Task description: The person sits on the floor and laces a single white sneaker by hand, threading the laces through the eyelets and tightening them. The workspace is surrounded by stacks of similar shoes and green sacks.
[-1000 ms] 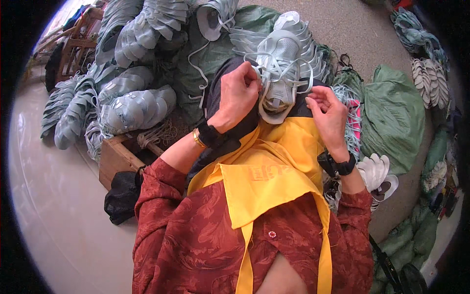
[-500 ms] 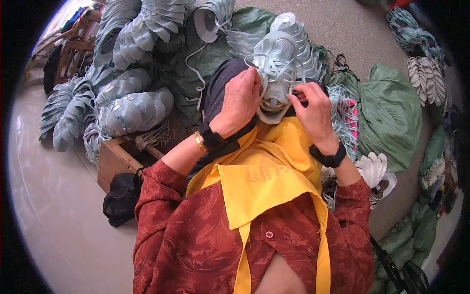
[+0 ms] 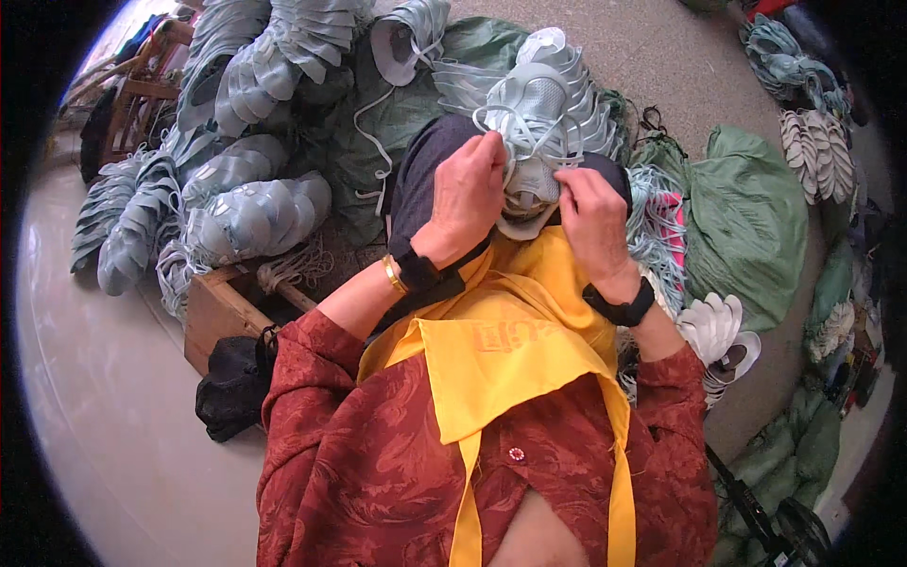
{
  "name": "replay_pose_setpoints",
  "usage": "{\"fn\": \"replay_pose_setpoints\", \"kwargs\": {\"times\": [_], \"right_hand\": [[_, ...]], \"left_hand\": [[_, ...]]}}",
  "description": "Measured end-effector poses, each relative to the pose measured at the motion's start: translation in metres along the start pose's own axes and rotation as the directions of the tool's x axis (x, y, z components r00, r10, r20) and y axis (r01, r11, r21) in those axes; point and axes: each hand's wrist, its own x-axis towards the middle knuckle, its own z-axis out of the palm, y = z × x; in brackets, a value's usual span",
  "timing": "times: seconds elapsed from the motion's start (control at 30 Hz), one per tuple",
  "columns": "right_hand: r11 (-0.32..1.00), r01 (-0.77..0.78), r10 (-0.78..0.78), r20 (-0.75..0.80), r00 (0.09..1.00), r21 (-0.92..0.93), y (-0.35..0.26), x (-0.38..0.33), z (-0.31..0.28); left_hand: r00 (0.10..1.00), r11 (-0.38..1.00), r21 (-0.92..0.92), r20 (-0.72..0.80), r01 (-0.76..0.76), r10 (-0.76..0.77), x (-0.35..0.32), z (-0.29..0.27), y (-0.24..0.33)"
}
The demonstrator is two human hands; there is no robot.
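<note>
A pale blue shoe upper (image 3: pixel 534 99) rests between my knees, its toe pointing away from me and its heel end toward my yellow apron (image 3: pixel 510 350). White-blue shoelaces (image 3: pixel 537 142) cross its front and form loose loops on both sides. At the left edge of the upper, my left hand (image 3: pixel 470 184) is closed with thumb and fingers pinched on a shoelace. My right hand (image 3: pixel 597 222) pinches the lace at the upper's right edge, its fingertips close to the eyelets. The lace ends inside both hands are mostly hidden.
Stacks of pale blue uppers (image 3: pixel 255 213) lie at the left, beside a wooden box (image 3: pixel 222 317) and a black pouch (image 3: pixel 233 383). More uppers sit on green sacking beyond my knees. To the right are hanging laces (image 3: pixel 652 231), a green sack (image 3: pixel 746 227) and white shoe pieces (image 3: pixel 710 326).
My right hand has shifted slightly left, with its fingertips nearer the upper and its fingers straighter. The left hand has stayed almost in place. The upper has barely moved.
</note>
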Motion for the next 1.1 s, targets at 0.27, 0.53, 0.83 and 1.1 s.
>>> {"fn": "replay_pose_setpoints", "kwargs": {"times": [0.27, 0.53, 0.83, 1.1], "right_hand": [[0.974, 0.081, -0.045, 0.172, 0.984, -0.213, -0.001, 0.009, -0.003], [0.976, 0.183, -0.176, 0.066, 0.982, -0.115, 0.006, 0.015, 0.0], [0.784, -0.144, -0.166, 0.428, 0.888, 0.603, -0.04, 0.009, -0.027], [0.918, -0.171, 0.102, 0.202, 0.974, 0.359, -0.019, 0.023, 0.006]], "left_hand": [[1.0, 0.999, -0.04, 0.023, -0.012, 0.013, -0.005, -0.008, 0.01], [0.999, 0.997, 0.072, 0.044, 0.012, -0.015, 0.001, -0.006, 0.011], [0.984, 0.986, -0.04, 0.083, 0.164, -0.16, 0.003, -0.008, 0.005], [0.981, 0.98, -0.08, 0.076, 0.184, -0.178, 0.006, -0.012, 0.004]]}}
